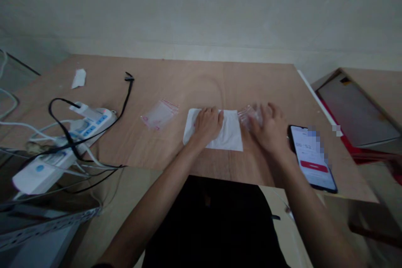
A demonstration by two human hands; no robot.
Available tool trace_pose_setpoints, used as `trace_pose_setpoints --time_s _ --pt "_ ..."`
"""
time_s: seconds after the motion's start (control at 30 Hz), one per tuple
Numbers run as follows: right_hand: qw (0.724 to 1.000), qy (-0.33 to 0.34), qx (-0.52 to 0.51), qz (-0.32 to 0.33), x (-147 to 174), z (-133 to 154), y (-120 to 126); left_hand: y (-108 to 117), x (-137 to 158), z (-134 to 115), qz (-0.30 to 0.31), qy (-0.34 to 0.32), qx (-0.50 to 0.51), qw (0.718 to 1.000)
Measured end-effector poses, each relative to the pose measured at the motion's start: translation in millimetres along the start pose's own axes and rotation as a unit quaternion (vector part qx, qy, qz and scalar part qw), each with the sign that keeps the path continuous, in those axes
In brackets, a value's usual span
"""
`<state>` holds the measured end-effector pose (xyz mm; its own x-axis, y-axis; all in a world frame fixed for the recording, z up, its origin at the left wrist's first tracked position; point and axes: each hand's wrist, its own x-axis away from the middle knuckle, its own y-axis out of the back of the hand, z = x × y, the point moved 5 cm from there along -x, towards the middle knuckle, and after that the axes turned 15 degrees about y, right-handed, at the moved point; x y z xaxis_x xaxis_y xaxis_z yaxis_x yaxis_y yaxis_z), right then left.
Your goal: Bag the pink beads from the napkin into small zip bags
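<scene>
My left hand (209, 124) rests palm down on a white sheet (230, 134) that looks like tissue or a thin cloth. Its fingers lie over the sheet's far part, and nothing shows held in them. Just right of the sheet, my right hand (270, 127) is blurred by motion, with its fingers apart. Its thumb and fingertips are over or against a small clear plastic bag (245, 114); the contact is too smeared to make out. A second clear zip bag (161, 115) with reddish marks lies flat to the left of the sheet.
A lit phone (310, 157) lies by my right forearm. On the left, a white power strip (91, 127) carries plugs and tangled cables, with a black cable (128, 92) reaching across the table. A paper scrap (79, 78) lies far left; an open box (358, 109) stands right.
</scene>
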<state>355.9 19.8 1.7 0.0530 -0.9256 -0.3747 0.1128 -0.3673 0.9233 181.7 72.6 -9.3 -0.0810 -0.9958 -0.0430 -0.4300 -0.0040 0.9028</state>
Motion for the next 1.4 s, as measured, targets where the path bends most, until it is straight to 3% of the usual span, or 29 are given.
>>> trace_pose_setpoints --time_s 0.13,0.33,0.47,0.57,0.63,0.73,0.77,0.87,1.1,1.23,1.33,1.4 --pt "0.993 -0.025 0.007 0.111 13 12 -32 -7 -1 0 -0.018 -0.02 -0.025 0.999" --pt "0.994 -0.03 -0.016 0.105 11 12 -28 -2 -1 3 -0.062 -0.025 -0.033 0.997" --pt "0.995 -0.034 -0.031 0.084 12 11 -28 22 -5 19 -0.128 -0.015 -0.015 0.992" --pt "0.995 -0.042 -0.052 0.069 12 11 -28 52 -14 50 -0.17 0.043 -0.014 0.984" --pt "0.995 -0.048 -0.066 0.055 12 10 -28 72 -22 81 -0.183 0.143 -0.027 0.972" --pt "0.995 -0.055 -0.085 0.02 13 7 -26 82 -33 125 -0.086 0.271 -0.087 0.955" --pt "0.994 -0.057 -0.091 0.005 13 6 -25 80 -36 135 -0.043 0.279 -0.097 0.954" --pt "0.992 -0.061 -0.103 -0.027 15 3 -22 77 -41 151 0.002 0.275 -0.091 0.957" --pt "0.986 -0.034 -0.115 -0.116 21 4 -6 83 -42 163 0.036 0.259 0.008 0.965" --pt "0.969 0.006 -0.116 -0.216 27 14 12 116 -24 159 0.037 0.247 0.096 0.963" --pt "0.948 0.026 -0.157 -0.275 25 33 31 147 0 141 -0.009 0.207 0.195 0.959" --pt "0.932 0.05 -0.222 -0.281 16 55 44 157 13 123 -0.027 0.189 0.226 0.955"
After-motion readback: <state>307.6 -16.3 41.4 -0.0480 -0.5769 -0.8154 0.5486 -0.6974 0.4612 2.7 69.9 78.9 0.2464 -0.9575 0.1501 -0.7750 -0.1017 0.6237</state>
